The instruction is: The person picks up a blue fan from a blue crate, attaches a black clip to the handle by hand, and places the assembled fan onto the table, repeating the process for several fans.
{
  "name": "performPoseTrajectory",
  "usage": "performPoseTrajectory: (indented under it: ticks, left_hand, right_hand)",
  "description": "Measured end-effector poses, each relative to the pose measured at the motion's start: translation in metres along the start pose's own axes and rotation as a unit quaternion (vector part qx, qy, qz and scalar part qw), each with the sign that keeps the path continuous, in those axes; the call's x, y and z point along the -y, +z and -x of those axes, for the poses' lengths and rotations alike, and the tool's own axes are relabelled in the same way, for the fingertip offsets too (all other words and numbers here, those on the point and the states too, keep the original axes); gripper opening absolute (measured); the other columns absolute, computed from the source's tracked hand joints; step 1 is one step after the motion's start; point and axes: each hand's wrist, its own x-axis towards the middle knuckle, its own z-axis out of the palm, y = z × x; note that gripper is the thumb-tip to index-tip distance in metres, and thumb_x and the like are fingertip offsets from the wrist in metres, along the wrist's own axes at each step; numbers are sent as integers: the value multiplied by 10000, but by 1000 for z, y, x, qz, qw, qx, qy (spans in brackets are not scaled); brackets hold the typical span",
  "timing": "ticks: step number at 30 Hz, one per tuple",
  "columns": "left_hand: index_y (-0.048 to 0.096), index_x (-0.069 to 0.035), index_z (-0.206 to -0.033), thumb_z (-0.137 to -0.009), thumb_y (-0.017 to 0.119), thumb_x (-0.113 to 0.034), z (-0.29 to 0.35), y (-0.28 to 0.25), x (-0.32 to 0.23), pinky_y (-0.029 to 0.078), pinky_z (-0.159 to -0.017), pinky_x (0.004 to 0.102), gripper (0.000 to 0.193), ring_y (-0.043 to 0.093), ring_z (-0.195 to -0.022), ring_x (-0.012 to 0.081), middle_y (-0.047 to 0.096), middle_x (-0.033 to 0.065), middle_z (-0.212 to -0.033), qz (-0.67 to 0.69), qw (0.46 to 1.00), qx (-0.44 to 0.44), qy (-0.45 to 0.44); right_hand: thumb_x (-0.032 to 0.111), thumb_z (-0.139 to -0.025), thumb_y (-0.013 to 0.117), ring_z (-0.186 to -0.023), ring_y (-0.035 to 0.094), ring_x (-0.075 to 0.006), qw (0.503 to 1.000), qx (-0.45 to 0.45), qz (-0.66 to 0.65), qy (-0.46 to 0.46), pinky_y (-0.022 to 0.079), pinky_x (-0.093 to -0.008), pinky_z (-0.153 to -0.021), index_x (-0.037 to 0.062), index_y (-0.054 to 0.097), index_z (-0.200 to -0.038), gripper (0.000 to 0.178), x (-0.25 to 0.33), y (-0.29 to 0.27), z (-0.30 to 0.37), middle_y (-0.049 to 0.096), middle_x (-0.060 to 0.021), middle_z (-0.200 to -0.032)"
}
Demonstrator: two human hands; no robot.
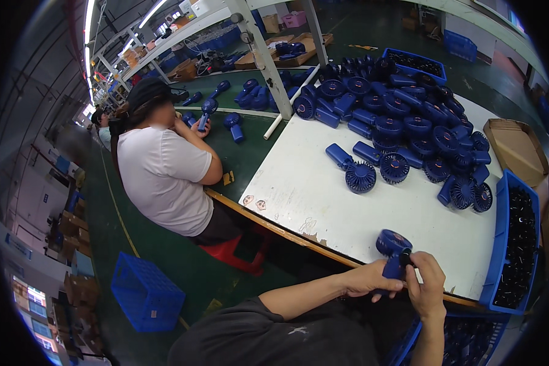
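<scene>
Over the near edge of the white table (287, 201), my left hand (369, 279) is wrapped round the handle of a dark blue handheld fan (391, 243), whose round head points away from me. My right hand (427, 285) closes its thumb and fingers on a small black part (405, 257) at the fan's neck. The part's exact shape is mostly hidden by my fingers. Beyond my hands lies a big pile of the same blue fans (409, 125). One fan (360, 177) lies at the pile's near left side.
A blue bin of small black parts (517, 244) stands at the table's right edge. Below me on the right, a blue crate (497, 332) holds dark items. A co-worker (165, 158) sits to the left, handling a fan. On the floor stands another blue crate (146, 293).
</scene>
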Motion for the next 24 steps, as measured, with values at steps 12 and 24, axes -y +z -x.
performPoseTrajectory:
  ticks: [12, 24]
  left_hand:
    - [596, -102, -1190, -1013, 453, -567, -6, 17, 18, 542, -785, 312, 518, 631, -957, 136, 640, 25, -1038, 245, 962, -122, 6]
    - [430, -24, -1465, -804, 590, -51, -39, -74, -104, 208, -1200, 526, 681, 269, -1475, 384, 386, 213, -1540, -718, 596, -246, 263]
  right_hand:
    - [122, -731, 781, -1094, 503, -407, 990, 97, 57, 87, 444, -466, -934, 47, 531, -1317, 642, 25, 21, 13, 511, -216, -1169]
    - [100, -788, 693, -730, 566, -138, 798, -318, -396, 323, 495, -263, -634, -28, 495, -1285, 550, -12, 19, 141, 567, -65, -899]
